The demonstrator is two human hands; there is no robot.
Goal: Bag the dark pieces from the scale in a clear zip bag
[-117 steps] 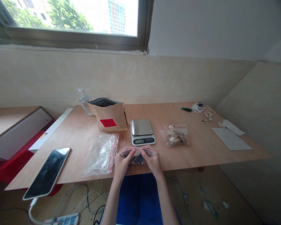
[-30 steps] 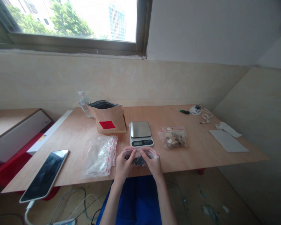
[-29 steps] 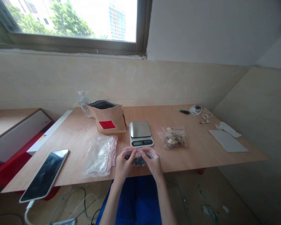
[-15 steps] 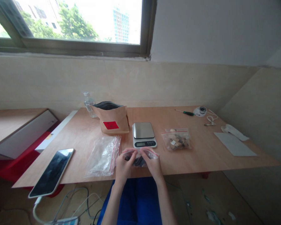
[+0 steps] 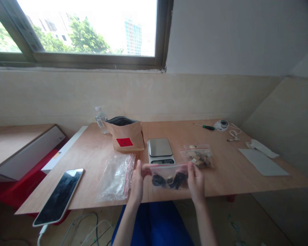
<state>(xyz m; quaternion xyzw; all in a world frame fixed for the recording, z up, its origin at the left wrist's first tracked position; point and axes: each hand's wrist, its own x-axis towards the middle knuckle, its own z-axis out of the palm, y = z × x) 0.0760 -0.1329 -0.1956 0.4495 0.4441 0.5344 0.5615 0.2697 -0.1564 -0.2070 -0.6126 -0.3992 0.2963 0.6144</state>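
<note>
A clear zip bag with dark pieces inside is stretched between my two hands at the table's front edge. My left hand is closed on the bag's upper left corner. At the upper right corner, my right hand pinches the bag with thumb and fingers. Just behind the bag stands a digital kitchen scale, its plate bare and its display partly covered by the bag. A second zip bag with light brown pieces lies behind my right hand. Left of my left hand lie flat clear zip bags.
An open brown paper pouch with a red label stands behind the flat bags, beside a plastic bottle. A phone on a cable overhangs the left front edge. A screwdriver, a dome camera and white paper lie right.
My hands have moved apart, from the middle of the bag's top to its two upper corners. The bag is now pulled out straight and tilted up. The view has shifted slightly.
</note>
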